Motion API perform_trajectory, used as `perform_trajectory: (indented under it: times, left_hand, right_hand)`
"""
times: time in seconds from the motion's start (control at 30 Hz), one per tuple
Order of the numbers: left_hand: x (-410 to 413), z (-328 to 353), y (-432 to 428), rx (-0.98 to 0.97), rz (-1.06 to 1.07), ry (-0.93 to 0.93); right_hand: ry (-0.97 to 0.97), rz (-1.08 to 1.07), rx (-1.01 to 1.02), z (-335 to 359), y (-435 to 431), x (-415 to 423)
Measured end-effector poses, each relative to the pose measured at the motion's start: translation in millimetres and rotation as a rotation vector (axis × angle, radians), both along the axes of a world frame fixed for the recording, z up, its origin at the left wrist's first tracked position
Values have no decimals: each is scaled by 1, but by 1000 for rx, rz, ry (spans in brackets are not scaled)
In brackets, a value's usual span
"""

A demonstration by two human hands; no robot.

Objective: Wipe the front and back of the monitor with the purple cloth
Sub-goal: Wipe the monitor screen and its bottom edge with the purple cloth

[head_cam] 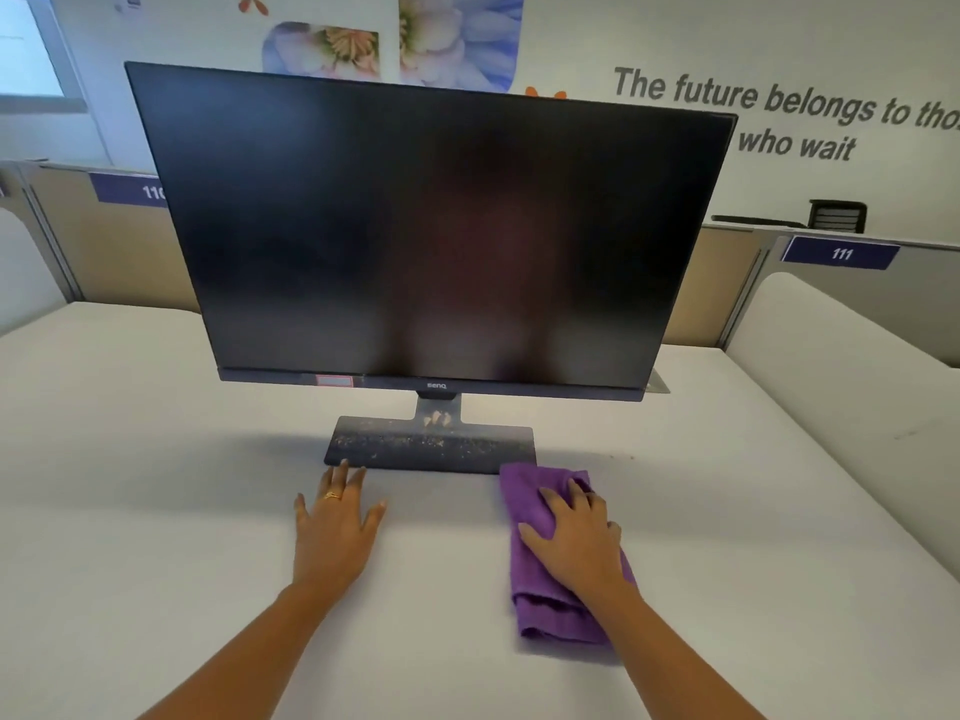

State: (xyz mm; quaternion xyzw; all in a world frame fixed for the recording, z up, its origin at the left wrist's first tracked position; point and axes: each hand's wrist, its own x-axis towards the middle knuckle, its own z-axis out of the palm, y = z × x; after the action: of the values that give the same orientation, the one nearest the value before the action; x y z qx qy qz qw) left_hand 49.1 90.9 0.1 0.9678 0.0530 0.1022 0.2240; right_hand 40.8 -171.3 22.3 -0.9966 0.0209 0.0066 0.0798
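Observation:
A black monitor (431, 226) stands on a white desk (156, 459), its dark screen facing me, with only the front visible. Its flat rectangular base (431, 444) is speckled with dust. A folded purple cloth (545, 600) lies on the desk just right of the base's front corner. My right hand (576, 537) rests flat on top of the cloth, fingers spread and pressing it down. My left hand (337, 522) lies palm-down on the bare desk, its fingertips touching the front left edge of the base, holding nothing.
Beige and grey cubicle partitions (114, 252) with numbered purple labels stand behind the desk. A curved white divider (831, 345) rises at the right. A black tray (836, 215) sits on top of the far right partition.

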Motion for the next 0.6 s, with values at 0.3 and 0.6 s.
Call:
perform_trajectory:
  times: [0.3,0.6]
  left_hand:
    - [-1,-4,52,66,128,92]
    - [-3,-5,51,73,167,82]
  right_hand:
    - [-352,-44,351,19,9,46]
    - [75,-38,25,6,47,79]
